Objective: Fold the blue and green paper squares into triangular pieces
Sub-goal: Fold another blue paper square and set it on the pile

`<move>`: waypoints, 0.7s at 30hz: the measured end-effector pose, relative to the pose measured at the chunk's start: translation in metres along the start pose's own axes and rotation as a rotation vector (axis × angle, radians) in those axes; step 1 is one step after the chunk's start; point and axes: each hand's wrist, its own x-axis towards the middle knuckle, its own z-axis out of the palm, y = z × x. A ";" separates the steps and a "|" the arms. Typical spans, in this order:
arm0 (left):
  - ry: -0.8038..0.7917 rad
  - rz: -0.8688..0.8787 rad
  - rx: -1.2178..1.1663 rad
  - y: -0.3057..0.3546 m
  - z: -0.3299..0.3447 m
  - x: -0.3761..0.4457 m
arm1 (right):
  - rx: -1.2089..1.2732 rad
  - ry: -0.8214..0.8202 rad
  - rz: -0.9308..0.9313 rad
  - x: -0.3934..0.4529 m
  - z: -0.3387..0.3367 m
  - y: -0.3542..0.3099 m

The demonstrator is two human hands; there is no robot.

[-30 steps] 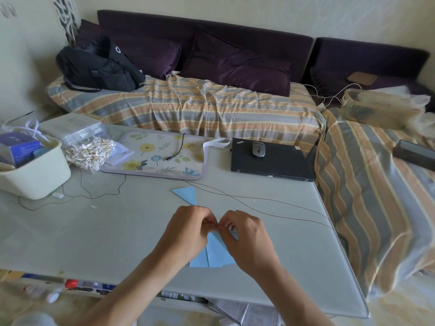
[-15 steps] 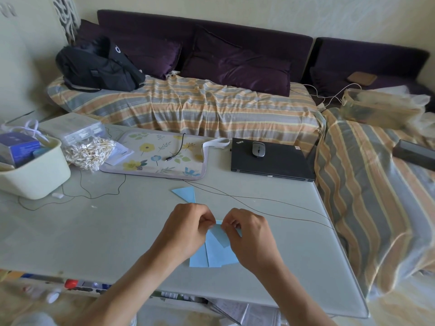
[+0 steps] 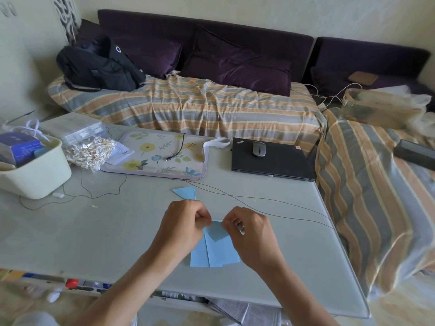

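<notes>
A light blue paper (image 3: 215, 251) lies on the pale table (image 3: 94, 231) near its front edge, partly folded, with a small triangular flap turned down at its top. My left hand (image 3: 182, 225) pinches the top left of that flap. On the flap's right side, my right hand (image 3: 250, 228) pinches it too. A blue folded triangular piece (image 3: 185, 192) lies flat on the table just beyond my left hand. No green paper is in view.
A thin dark cable (image 3: 270, 208) runs across the table behind my hands. Further back sit a floral mat (image 3: 162, 156), a closed black laptop (image 3: 270, 161) with a mouse (image 3: 259, 148), a bag of cotton swabs (image 3: 88, 151) and a cream bin (image 3: 35, 170). A striped sofa (image 3: 200, 107) stands beyond.
My hands have drawn apart a little, and the top of the blue paper now shows a triangular flap folded down between them.
</notes>
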 end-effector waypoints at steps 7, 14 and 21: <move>-0.116 0.144 -0.002 -0.001 0.004 -0.003 | 0.018 -0.037 -0.072 -0.003 0.004 -0.002; -0.013 0.053 0.021 -0.003 0.001 0.000 | 0.028 -0.007 -0.013 0.000 -0.002 -0.002; -0.122 0.127 -0.023 0.002 0.000 -0.004 | 0.023 -0.026 -0.068 -0.002 0.000 -0.005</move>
